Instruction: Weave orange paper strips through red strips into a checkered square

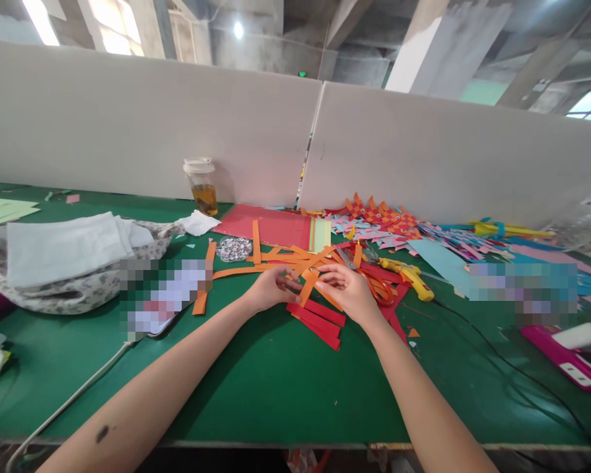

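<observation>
An orange paper strip [308, 289] sits between the two hands, just above some red strips [320, 322] on the green table [276, 401]. The right hand [347, 288] pinches it between thumb and fingers; the left hand [274, 289] has its fingertips at the other edge, though whether they grip cannot be told. Orange-handled scissors [378, 289] and a yellow glue gun [410, 276] lie to the right.

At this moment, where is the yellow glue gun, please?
In the head view, the glue gun lies on the green table, to the right of the right hand, close beside the scissors.
</observation>
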The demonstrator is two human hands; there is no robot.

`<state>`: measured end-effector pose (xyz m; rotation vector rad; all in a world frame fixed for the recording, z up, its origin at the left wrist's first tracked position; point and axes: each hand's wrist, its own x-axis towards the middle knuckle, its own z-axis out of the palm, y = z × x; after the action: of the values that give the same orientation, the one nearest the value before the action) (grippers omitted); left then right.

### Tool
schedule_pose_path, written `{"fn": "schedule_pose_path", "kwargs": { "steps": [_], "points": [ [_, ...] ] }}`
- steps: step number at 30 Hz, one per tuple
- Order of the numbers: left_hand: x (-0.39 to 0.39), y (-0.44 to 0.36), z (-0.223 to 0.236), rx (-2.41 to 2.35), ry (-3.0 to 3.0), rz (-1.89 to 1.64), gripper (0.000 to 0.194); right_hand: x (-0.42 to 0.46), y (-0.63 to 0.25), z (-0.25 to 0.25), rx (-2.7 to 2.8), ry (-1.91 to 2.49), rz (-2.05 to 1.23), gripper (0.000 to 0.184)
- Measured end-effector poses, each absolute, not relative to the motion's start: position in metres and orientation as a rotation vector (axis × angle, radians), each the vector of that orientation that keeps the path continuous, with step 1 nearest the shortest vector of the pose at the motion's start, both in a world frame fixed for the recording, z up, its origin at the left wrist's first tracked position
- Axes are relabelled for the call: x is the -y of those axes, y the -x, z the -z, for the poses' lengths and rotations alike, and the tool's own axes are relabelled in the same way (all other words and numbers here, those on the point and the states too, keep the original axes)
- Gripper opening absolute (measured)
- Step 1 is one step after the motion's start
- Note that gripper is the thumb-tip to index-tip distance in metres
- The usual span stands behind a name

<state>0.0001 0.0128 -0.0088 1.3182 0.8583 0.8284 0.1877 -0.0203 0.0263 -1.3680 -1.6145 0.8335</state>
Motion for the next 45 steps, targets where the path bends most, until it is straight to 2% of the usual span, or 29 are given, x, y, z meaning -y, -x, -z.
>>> {"fn": "schedule_pose_path", "kwargs": {
  "steps": [9,20,26,32,39,45],
  "points": [
    [-0.016,0.001,0.013,-0.847,-1.276,-0.831,0.042,0.022,-0.197,-0.027,1.754,1.425,-0.993,0.049],
    [-0.012,0.002,0.006,-0.842,-1.316,-0.761,0.040,0.026,-0.189,-0.028,1.765,1.487,-0.799,0.052],
    [-0.011,0.002,0.003,-0.829,-1.311,-0.740,0.040,0.022,-0.186,-0.018,1.751,1.381,-0.818,0.048],
    [-0.010,0.001,0.003,-0.878,-1.374,-0.762,0.031,0.022,-0.181,-0.018,1.761,1.402,-0.836,0.047],
    [-0.010,0.003,-0.003,-0.907,-1.385,-0.693,0.028,0.022,-0.180,-0.017,1.693,1.459,-0.771,0.028],
    [-0.011,0.005,-0.004,-0.870,-1.399,-0.627,0.033,0.016,-0.179,-0.016,1.714,1.377,-0.823,0.024]
  ]
}}
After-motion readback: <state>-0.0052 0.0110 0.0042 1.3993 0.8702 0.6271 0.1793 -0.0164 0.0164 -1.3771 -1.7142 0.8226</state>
